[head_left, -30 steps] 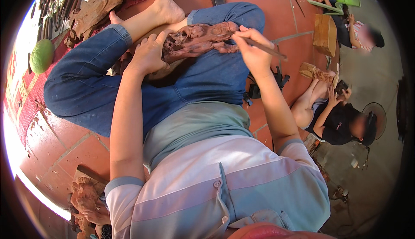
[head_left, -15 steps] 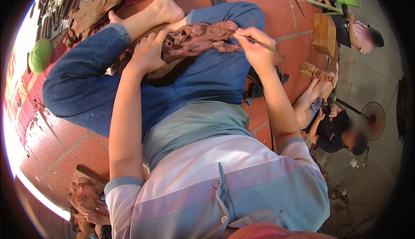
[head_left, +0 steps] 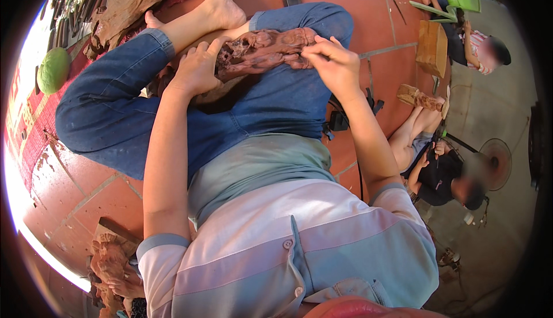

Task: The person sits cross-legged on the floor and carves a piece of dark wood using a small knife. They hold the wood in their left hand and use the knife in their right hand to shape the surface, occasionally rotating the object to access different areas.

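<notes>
A reddish-brown wood carving [head_left: 262, 53] with deep relief lies across my lap, over my crossed legs in blue jeans. My left hand [head_left: 199, 70] grips its left end, thumb at the near side and fingers over the far side. At the carving's right end, my right hand [head_left: 335, 67] is closed in a pinch, fingertips touching or just above the wood. The thin stick-like tool it held a moment before hardly shows now; the fingers hide it. Part of the carving's left end is covered by my left hand.
Many slim hand tools [head_left: 72, 16] lie at the far left, beside a rough wood piece [head_left: 124, 10] and a green melon-like fruit [head_left: 53, 70]. Another carving [head_left: 112, 263] stands lower left. Right are a wood block [head_left: 432, 47], two seated people and a fan [head_left: 496, 164].
My right hand has turned and shifted slightly left and down along the carving's right end. The thin tool's shaft, plain before, is out of sight. My left hand stays put.
</notes>
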Demonstrator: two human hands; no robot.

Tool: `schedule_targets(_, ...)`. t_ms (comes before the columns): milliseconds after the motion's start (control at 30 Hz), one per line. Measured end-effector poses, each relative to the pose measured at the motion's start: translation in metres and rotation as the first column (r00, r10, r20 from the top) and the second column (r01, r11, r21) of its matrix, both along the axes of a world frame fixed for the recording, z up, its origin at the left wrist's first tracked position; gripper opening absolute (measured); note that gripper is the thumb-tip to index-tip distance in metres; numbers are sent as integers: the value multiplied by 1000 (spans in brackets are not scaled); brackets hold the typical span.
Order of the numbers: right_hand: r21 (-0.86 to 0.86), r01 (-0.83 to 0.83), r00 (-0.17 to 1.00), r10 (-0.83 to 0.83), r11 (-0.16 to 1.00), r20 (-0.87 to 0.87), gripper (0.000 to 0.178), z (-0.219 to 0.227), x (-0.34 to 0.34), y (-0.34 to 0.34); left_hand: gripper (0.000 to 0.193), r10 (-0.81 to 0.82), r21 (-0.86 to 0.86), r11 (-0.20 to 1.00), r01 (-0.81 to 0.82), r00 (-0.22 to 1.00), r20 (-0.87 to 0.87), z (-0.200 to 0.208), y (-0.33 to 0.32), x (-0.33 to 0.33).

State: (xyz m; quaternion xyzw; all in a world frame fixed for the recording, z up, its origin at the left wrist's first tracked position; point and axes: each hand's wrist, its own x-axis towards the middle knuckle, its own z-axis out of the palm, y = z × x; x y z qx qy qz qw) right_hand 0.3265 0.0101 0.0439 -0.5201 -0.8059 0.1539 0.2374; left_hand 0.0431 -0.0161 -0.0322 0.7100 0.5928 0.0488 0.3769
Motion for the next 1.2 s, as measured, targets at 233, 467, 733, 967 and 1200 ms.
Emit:
schedule_targets(233,72,-42,999,42,997,-2,7,-1,0,0,101,-6,5,1000,6,1000,6,-1,0,0)
schedule_targets(467,-75,134,954,-150,988,-261,8,4,2,6,101,-6,-19,1000,5,1000,-13,4,1,1)
schedule_targets(733,35,45,998,-46,998,29,8,-3,-5,-1,101,-15,-8,1000,15,1000,-3,4,2,0)
schedule_targets(967,-69,98,966,-111,993,-234,10,-4,-3,3,101,-15,-32,999,15,1000,-19,8,2,1)
schedule_targets(1200,-192,168,938,-216,967,-271,8,7,-5,6,101,-6,-26,1000,5,1000,-24,6,1,1)
